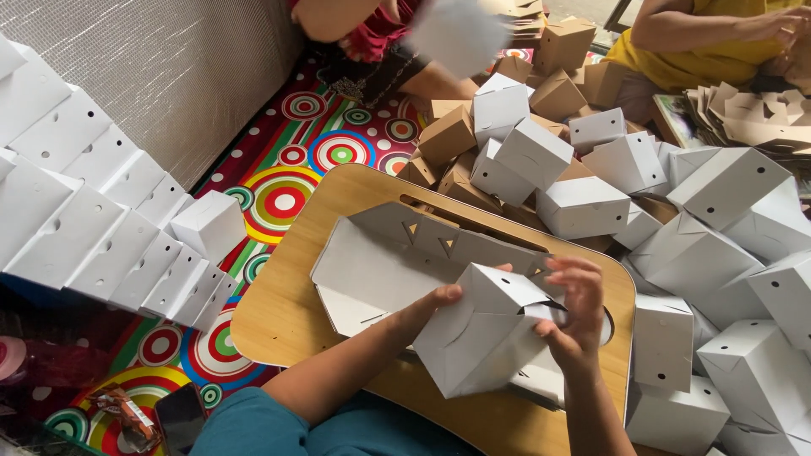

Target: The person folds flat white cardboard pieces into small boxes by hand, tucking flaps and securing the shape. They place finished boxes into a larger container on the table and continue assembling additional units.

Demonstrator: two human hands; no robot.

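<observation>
Floor: a mat printed with bright rings is spread beside a grey upholstered wall.
Work surface: a rounded wooden lap table is set on the mat, with flat white box blanks laid on it.
Held thing: a half-folded white box is held tilted above the near edge of the lap table.
Left hand: it is pressed against the box's left side, thumb on top, closed on the card.
Right hand: its fingers are curled over the top flap at the box's right corner, clamped on it.
Left stack: nested white boxes are lined up in a row.
Right heap: finished white and brown boxes are piled loosely.
Others: two seated people are seen at the far edge, one in a yellow shirt beside brown blanks.
Near corner: a dark phone is lying on the mat.
</observation>
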